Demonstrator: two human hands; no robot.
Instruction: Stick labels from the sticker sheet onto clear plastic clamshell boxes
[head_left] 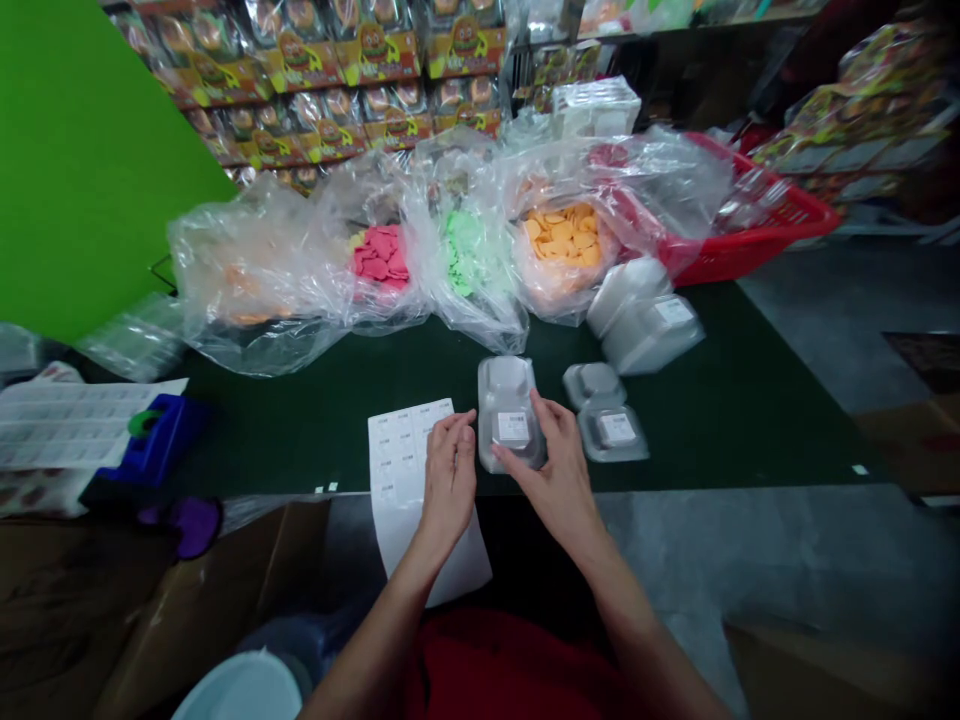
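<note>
A stack of clear plastic clamshell containers [507,380] lies near the table's front edge, opened out, with a white printed label [513,427] on the front half. My right hand [559,470] grips its right side, the thumb at the front edge and the fingers along the side. Close to the stack's left edge is my left hand [451,470], closed, with thumb and fingers together; anything between them is too small to make out. Beneath the left hand, a sheet of label stickers [397,490] hangs over the table edge. Another labelled clamshell [616,430] lies open to the right.
Plastic bags hold pink pieces [381,257], green pieces [465,250] and orange pieces [564,235] along the back. More stacked clamshells [652,325] and a red basket [739,255] stand right. A blue tape dispenser [161,440] sits left. Burger-picture boxes [375,45] line the shelves behind.
</note>
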